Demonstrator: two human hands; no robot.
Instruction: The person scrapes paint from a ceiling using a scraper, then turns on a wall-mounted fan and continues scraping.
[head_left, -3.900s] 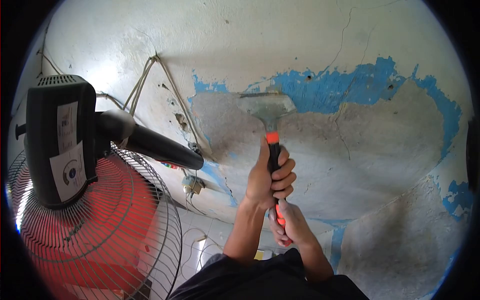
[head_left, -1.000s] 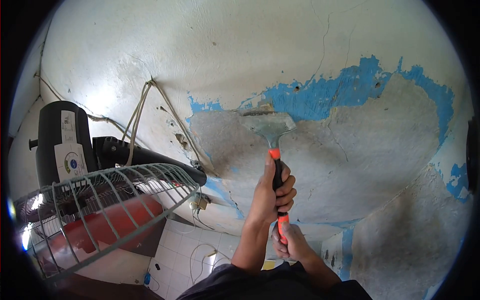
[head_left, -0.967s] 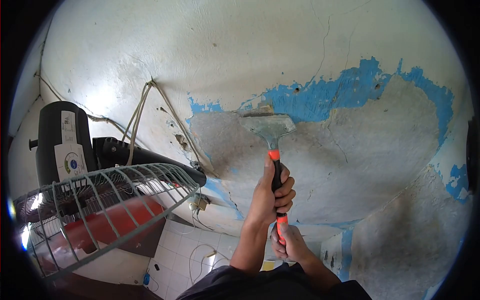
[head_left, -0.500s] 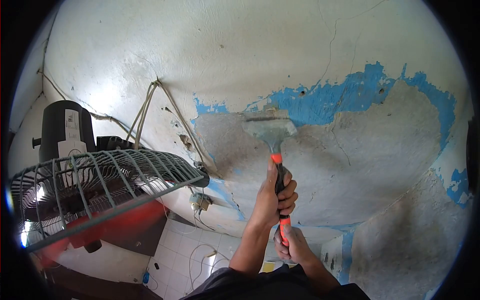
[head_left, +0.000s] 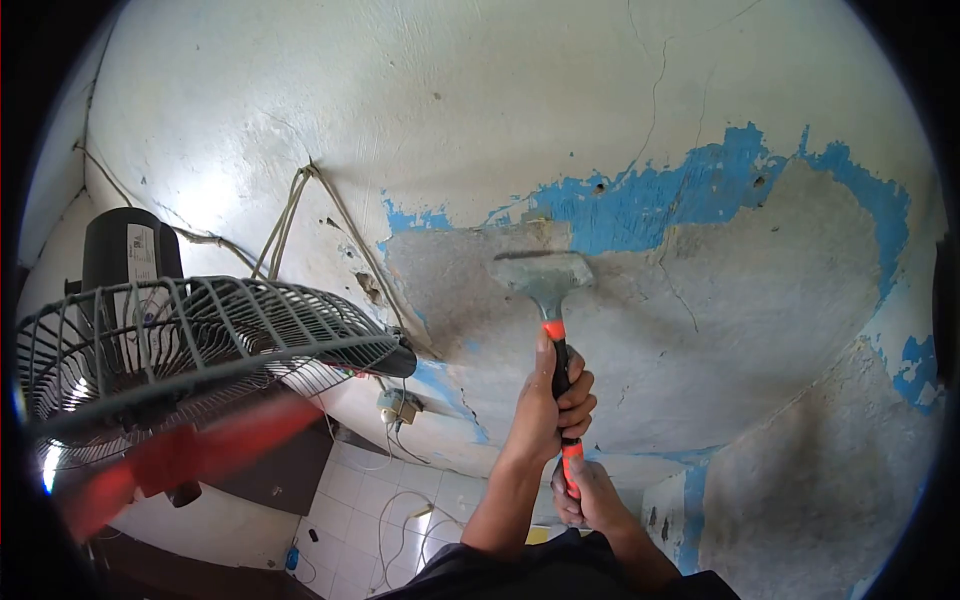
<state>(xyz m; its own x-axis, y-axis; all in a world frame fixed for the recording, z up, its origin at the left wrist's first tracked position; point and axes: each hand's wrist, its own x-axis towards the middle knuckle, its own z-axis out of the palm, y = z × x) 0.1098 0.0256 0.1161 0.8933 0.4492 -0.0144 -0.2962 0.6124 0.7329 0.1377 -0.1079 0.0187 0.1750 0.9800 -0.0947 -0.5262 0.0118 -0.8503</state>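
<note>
A long-handled scraper point(head_left: 546, 279) with a wide, dusty blade and a black and orange handle stands up the middle of the view. My left hand point(head_left: 556, 400) wraps round the upper handle, its thumb stretched along the shaft below the orange collar. Lower down, my right hand point(head_left: 585, 494) is closed round the orange end of the handle. The blade lies over bare grey plaster on the wall point(head_left: 460, 270), a little below the edge of a blue paint strip point(head_left: 640, 205). Pale paint covers the wall above the blue.
At the left, a fan point(head_left: 210, 350) with a wire cage and red blades juts close to the wall. Cables point(head_left: 285, 225) hang from a point on the wall, and a small socket box point(head_left: 400, 405) sits lower. A cord lies on the tiled floor point(head_left: 350, 500).
The scraper blade has shifted slightly down the wall, away from the blue paint edge, with both hands still round the handle. The fan's cage has tilted and its red blades have turned.
</note>
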